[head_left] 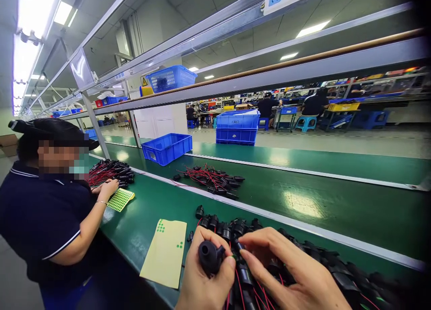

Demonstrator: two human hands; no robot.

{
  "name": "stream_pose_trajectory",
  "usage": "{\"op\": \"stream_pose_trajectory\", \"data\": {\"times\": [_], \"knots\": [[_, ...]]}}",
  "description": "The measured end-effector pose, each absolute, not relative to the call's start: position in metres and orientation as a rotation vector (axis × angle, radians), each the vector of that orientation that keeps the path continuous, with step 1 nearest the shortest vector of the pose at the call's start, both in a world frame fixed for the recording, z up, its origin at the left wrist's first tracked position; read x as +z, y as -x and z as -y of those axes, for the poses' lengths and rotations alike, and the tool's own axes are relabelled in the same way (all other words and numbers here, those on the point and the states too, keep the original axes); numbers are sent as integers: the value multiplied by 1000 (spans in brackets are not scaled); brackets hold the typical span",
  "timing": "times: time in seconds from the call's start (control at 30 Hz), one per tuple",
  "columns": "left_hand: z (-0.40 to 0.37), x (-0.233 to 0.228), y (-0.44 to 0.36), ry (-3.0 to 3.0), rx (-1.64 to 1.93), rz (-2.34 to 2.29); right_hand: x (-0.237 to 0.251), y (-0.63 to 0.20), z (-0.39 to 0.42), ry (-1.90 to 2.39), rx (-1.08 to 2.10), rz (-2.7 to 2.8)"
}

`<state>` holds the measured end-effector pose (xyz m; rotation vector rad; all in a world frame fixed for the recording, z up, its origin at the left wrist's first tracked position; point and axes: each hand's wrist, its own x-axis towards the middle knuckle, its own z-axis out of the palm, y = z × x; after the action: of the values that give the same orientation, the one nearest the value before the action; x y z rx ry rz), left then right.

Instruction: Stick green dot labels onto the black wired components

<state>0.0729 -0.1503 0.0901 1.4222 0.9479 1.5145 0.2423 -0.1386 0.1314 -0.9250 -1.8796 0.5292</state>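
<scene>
My left hand [207, 278] is closed around a black cylindrical part [209, 256] with a round hollow nozzle facing me. A small green dot shows at the tip of my left thumb. Close beside it, my right hand [286, 265] pinches a slim black piece [239, 247] between thumb and forefinger; whether it belongs to the held part I cannot tell. Under and behind both hands lies a heap of similar black parts [340, 267] with red wires. To the left, a pale yellow sticker sheet [164, 256] carries several green dots.
At the left, a co-worker [50, 211] handles something beside another dotted sheet [121, 200] and a wired-part heap [112, 170]. A third heap [213, 179] lies beyond the white strip [276, 215]. A blue bin [167, 149] and stacked blue crates [236, 128] stand farther back, below a shelf [215, 83].
</scene>
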Motion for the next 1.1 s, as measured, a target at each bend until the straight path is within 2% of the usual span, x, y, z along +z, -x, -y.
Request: {"op": "stream_pose_trajectory", "data": {"times": [0.23,0.87,1.1], "knots": [[150,90,-75,-1401,1493,-927,136,-243,142,933,691,1847],[151,91,-75,-1492,1477,-909,136,-246,138,955,700,1983],[149,89,-76,-1538,1479,-964,141,-241,146,1009,685,1758]]}}
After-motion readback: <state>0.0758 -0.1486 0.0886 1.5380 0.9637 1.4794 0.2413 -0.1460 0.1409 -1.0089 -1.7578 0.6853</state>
